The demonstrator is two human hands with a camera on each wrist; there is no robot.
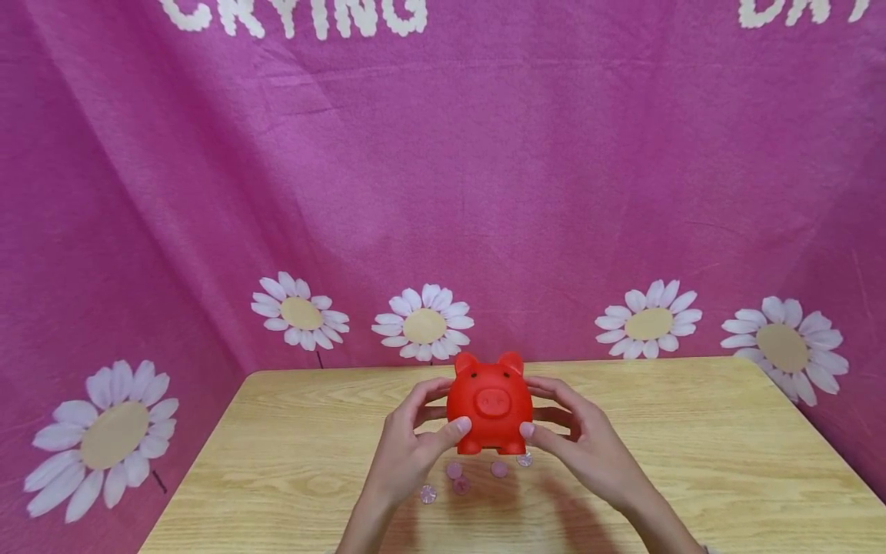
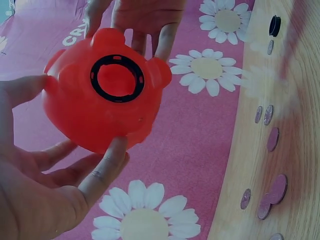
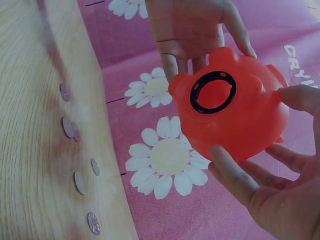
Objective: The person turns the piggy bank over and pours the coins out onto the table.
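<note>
I hold the red piggy bank (image 1: 490,404) between both hands, lifted just above the wooden table (image 1: 692,462), its snout facing me. My left hand (image 1: 408,446) curls round its left flank, thumb pressed on the front near the foot and fingers wrapped behind; my right hand (image 1: 588,442) mirrors that on the other side. Neither hand is closed tight: the fingers are half bent, cupping the round body more than clamping it. The wrist views show its underside, where a black ring (image 2: 117,78) frames a round opening with no plug in it. A small black piece that may be the plug (image 2: 274,25) lies farther off on the table. Several coins (image 1: 460,477) lie on the wood right under the bank, at least 5 by my count. The risk I see is the smooth, rounded plastic slipping through so loose a cupped hold, especially if one thumb eases off; it would drop onto the coins and scatter them. With the hole open, any coins inside, which I cannot see, could also spill out.
</note>
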